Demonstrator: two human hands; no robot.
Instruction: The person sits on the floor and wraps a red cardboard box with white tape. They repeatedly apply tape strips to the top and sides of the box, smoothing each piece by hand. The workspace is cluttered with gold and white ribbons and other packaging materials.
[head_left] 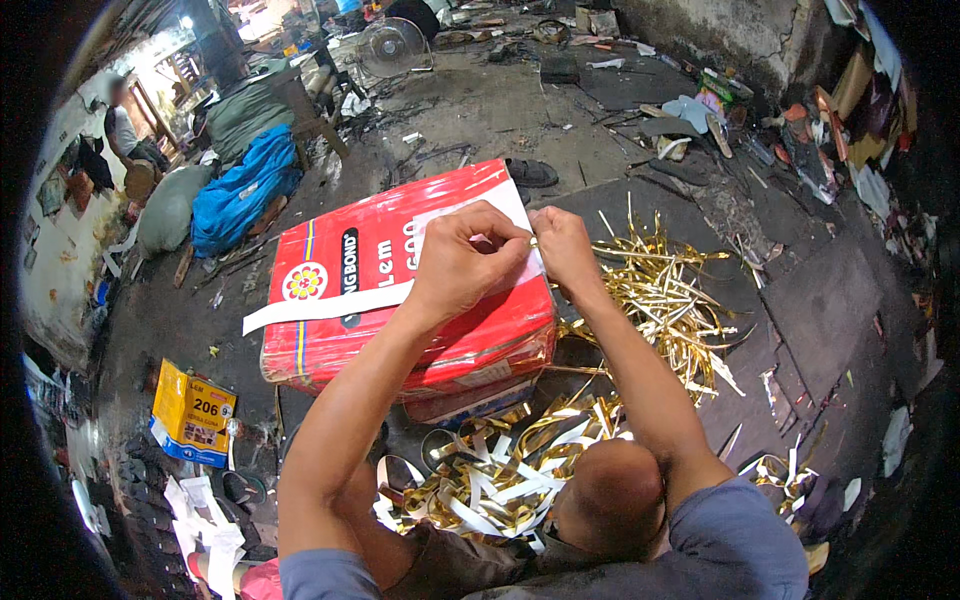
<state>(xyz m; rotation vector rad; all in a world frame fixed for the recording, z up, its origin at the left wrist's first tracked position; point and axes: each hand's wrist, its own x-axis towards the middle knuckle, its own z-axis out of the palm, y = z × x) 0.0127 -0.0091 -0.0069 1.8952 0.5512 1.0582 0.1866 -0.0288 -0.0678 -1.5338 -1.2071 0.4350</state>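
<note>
Centre of frame, atop a big red tin lying on its side: left hand and right hand meeting over one end of a long white strip, fingers of both narrowed to a pinch on it, apparently peeling or splitting a thin layer at the tip; exact grip of the right fingertips partly hidden behind the left. Strip trailing from the pinch down-left across the tin face, free end overhanging the tin's left edge. Right of the tin, a loose heap of gold foil slivers on the dark floor; lower centre, between the knees, a tangle of curled gold-and-white offcuts. Lower left, a small yellow box; upper left, a blue sack and another person at the wall. Likely risks: layer tearing short if pulled unevenly or too steeply; strip sliding off the smooth tin, being unweighted; peeled piece lost among the offcuts
</note>
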